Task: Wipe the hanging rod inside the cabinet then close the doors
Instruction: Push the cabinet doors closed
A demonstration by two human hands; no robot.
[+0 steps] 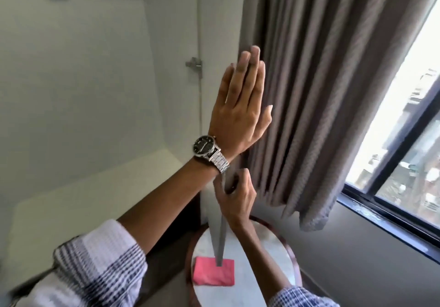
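The white cabinet [83,92] stands open, and no hanging rod shows in its interior. Its right door [221,20] is swung out towards me, with a metal hinge [194,65] on its inner side. My left hand [240,106], wearing a wristwatch, lies flat with straight fingers against the door's free edge. Lower down, my right hand [234,192] is curled around that same edge. A folded pink cloth [209,275] lies on the small round table [262,247] below the door; neither hand holds it.
A grey-brown curtain [333,92] hangs right behind the door and brushes my hands. A dark-framed window [416,140] is at the right. The round marble-top table stands directly under the door's lower corner.
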